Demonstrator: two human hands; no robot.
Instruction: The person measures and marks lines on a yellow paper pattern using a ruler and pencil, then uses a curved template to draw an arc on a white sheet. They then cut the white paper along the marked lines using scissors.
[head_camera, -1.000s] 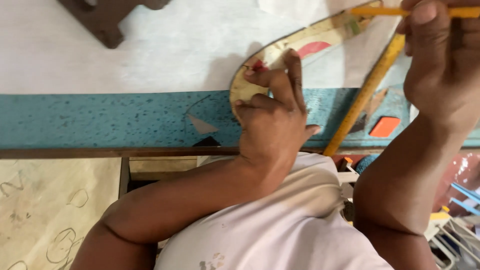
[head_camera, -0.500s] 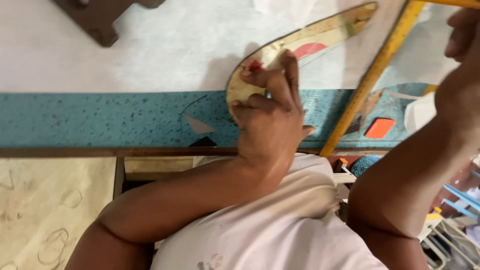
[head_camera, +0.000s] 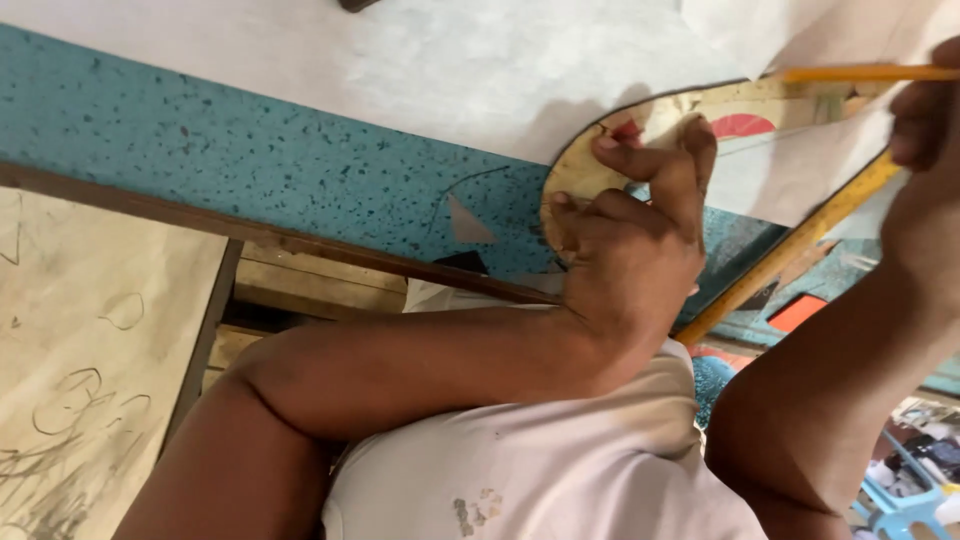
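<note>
Closest to the camera is the person's white shirt (head_camera: 540, 470), with both bare arms reaching out over it. The left hand (head_camera: 625, 245) lies past the shirt, at the edge of the counter (head_camera: 250, 150), which has a blue speckled top. This hand is not wrapped around anything; its fingers (head_camera: 690, 165) are bent and press flat on a curved wooden template (head_camera: 600, 150) to hold it down. The template lies on the counter, partly on a big sheet of white paper (head_camera: 500, 70). Another piece of white paper (head_camera: 790, 175) covers part of it. A long yellow ruler (head_camera: 790, 250) runs slanted just beside the hand. Farther to the right, the right hand (head_camera: 925, 130) has its grip closed on a yellow pencil (head_camera: 860, 73). The pencil lies almost level and its tip points at the top edge of the template. A dark line seems to run along the curved edge of the template on the paper, so I think some of the tracing is done. I cannot tell how much of the edge has no line yet, since the hand and paper hide part of it. The pencil looks ready for more drawing near the top.
</note>
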